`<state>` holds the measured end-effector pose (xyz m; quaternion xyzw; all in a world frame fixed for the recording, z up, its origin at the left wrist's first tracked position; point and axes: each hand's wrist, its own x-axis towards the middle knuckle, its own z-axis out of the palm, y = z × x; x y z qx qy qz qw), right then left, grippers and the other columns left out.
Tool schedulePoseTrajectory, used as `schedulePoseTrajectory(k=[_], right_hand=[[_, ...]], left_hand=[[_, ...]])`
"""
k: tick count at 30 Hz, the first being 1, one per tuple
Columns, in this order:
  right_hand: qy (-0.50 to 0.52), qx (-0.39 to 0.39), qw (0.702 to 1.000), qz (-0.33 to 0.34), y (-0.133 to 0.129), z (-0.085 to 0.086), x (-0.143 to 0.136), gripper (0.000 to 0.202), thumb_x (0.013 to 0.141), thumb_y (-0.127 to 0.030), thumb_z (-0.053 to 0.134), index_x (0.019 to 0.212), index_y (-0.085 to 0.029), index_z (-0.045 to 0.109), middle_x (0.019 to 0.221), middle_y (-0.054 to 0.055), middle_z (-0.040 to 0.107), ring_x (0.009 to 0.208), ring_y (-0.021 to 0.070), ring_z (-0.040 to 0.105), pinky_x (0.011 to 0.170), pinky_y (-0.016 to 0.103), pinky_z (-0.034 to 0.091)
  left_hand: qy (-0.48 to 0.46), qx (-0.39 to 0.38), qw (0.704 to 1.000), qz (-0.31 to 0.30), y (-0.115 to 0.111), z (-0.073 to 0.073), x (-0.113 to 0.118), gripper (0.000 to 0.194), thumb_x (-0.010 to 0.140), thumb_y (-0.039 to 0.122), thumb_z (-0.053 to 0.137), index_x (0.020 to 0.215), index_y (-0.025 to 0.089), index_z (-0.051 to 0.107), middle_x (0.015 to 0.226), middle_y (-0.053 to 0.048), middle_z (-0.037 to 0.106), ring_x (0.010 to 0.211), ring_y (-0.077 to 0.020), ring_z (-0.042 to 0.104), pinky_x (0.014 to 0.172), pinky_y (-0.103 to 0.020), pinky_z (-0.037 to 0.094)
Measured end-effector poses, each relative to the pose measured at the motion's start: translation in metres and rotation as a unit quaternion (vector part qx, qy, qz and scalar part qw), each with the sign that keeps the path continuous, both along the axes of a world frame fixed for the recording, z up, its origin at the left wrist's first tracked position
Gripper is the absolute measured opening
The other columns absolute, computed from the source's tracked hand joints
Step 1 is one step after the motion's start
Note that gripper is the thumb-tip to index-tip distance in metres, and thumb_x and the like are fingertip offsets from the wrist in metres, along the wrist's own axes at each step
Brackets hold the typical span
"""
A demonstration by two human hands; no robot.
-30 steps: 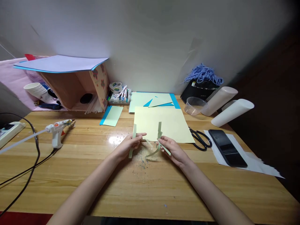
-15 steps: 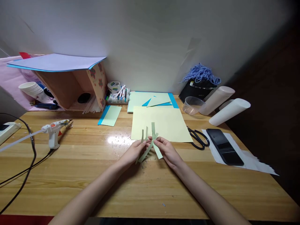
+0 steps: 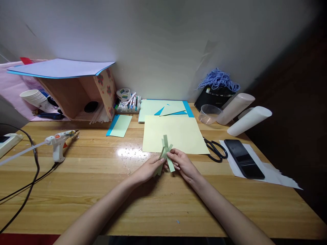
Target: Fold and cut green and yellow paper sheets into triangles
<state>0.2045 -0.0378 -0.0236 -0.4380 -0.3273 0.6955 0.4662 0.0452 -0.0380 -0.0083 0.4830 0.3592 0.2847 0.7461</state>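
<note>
Narrow pale green paper strips (image 3: 170,164) cross one another between my two hands, over the wooden table just in front of a cream sheet of paper (image 3: 176,131). My left hand (image 3: 151,166) pinches some of these strips, with their ends poking out above and below the fingers. On the other side, my right hand (image 3: 182,163) grips crossed strips between thumb and fingers. Both hands are close together, almost touching. How the strips join is partly hidden by the fingers.
Black-handled scissors (image 3: 216,151) lie partly under the cream sheet, beside a phone (image 3: 244,158) on white paper. At left stands a white glue gun (image 3: 59,144) with its black cable (image 3: 35,163). Behind are a box (image 3: 76,92), markers (image 3: 129,106) and a clear bowl (image 3: 208,114).
My left hand has shifted slightly right, bringing its strips up against those in my right hand. The strips now overlap more closely. My right hand has barely moved.
</note>
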Motion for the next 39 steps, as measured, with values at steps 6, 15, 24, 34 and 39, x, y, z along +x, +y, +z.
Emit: schedulePoseTrajectory(k=[6,15,24,34,39], right_hand=[[-0.012,0.004,0.998,-0.058,0.005,0.004,0.004,0.033,0.058,-0.032,0.076,0.075,-0.015,0.054,0.052,-0.008,0.048,0.037,-0.0004,0.020,0.034,0.017,0.010],[-0.022,-0.013,1.000,0.006,0.000,0.003,-0.003,0.034,0.061,-0.037,0.074,0.077,-0.015,0.053,0.057,-0.004,0.056,0.037,0.0005,0.020,0.038,0.020,0.009],[-0.060,-0.011,0.998,0.033,-0.006,0.000,-0.010,0.034,0.058,-0.038,0.076,0.070,-0.016,0.053,0.044,-0.009,0.045,0.034,0.0010,0.026,0.035,0.017,0.013],[-0.066,0.020,0.997,0.025,-0.007,-0.004,-0.011,0.030,0.055,-0.031,0.078,0.074,-0.016,0.061,0.072,0.001,0.065,0.067,0.0122,0.059,0.061,0.022,0.044],[-0.073,0.018,0.997,-0.002,-0.008,0.000,-0.014,0.026,0.059,-0.036,0.075,0.066,-0.016,0.059,0.064,-0.002,0.057,0.048,0.0062,0.044,0.041,0.018,0.031]], left_hand=[[-0.073,-0.081,0.991,0.075,0.007,-0.005,-0.006,0.035,0.083,0.037,0.053,0.107,0.012,0.060,0.099,-0.012,0.063,0.092,-0.0200,0.058,0.087,-0.034,0.039],[-0.089,-0.084,0.979,0.160,0.013,-0.013,-0.011,0.033,0.080,0.036,0.057,0.103,0.013,0.059,0.072,-0.001,0.052,0.059,-0.0083,0.047,0.056,-0.020,0.037],[-0.023,-0.001,0.991,0.134,0.002,-0.005,0.002,0.034,0.074,0.046,0.061,0.081,0.014,0.055,0.068,0.001,0.049,0.062,-0.0111,0.045,0.059,-0.022,0.034],[0.030,0.070,0.984,0.161,0.003,-0.008,0.005,0.039,0.077,0.052,0.052,0.085,0.014,0.057,0.077,-0.003,0.057,0.074,-0.0166,0.052,0.069,-0.025,0.040],[0.054,0.066,0.980,0.180,0.003,-0.006,0.004,0.040,0.076,0.054,0.052,0.082,0.015,0.057,0.061,0.002,0.047,0.057,-0.0113,0.041,0.055,-0.022,0.033]])
